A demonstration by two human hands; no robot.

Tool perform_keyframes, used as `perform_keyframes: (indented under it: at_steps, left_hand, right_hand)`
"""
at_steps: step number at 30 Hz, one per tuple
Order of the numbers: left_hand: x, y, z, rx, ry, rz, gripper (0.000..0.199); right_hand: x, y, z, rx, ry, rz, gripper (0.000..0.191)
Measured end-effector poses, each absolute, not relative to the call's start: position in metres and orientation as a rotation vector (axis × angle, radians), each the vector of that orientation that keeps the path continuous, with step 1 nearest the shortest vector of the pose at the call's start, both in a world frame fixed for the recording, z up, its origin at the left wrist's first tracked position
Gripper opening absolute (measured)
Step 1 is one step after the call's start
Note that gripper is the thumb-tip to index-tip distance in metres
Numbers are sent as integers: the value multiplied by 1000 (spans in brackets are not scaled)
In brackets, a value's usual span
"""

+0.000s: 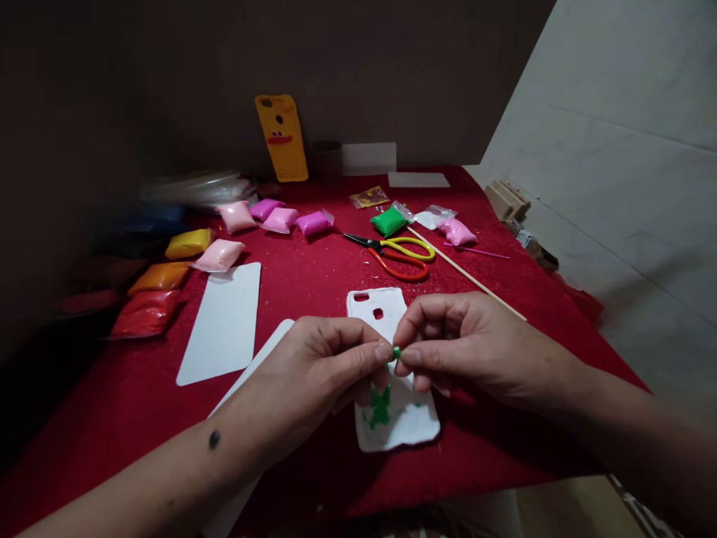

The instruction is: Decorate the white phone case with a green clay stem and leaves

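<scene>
Both hands pinch tiny green clay bit (pixel 396 352): left hand (pixel 322 366) & right hand (pixel 464 344), above white clay-covered phone case (pixel 386 306), centre-near. Some green shapes (pixel 379 409) already on; most of case bare.

Dim room, light falls mostly on the table (pixel 140 403), which has a red glittery cloth over it and is pushed up against a dark brown wall (pixel 392 67) at the back. Left side drops off into shadow, hard to make anything out there. Right of the table is a pale, faintly veined stone-like floor (pixel 627 172), with a few small wooden blocks (pixel 507 199) lying at the table's edge.
</scene>
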State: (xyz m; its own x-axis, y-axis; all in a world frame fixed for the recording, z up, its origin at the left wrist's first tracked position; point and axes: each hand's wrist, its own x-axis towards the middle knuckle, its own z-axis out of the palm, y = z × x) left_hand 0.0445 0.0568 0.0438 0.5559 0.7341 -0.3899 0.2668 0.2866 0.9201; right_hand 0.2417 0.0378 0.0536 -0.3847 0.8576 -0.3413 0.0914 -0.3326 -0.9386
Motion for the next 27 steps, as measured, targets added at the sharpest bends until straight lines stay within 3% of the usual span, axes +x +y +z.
perform_keyframes:
  at_steps: [4,18,27]
  left_hand:
    - [44,58,41,1258,1000,485,30]
    - [47,56,42,1286,1015,572,23]
    - [48,57,40,1213,990,574,11]
  right_hand:
    - [241,38,53,-1272,-1307,1745,15]
    - [232,34,51,-1309,-1455,1367,3]
    - [233,36,50,-1306,-1353,1509,6]
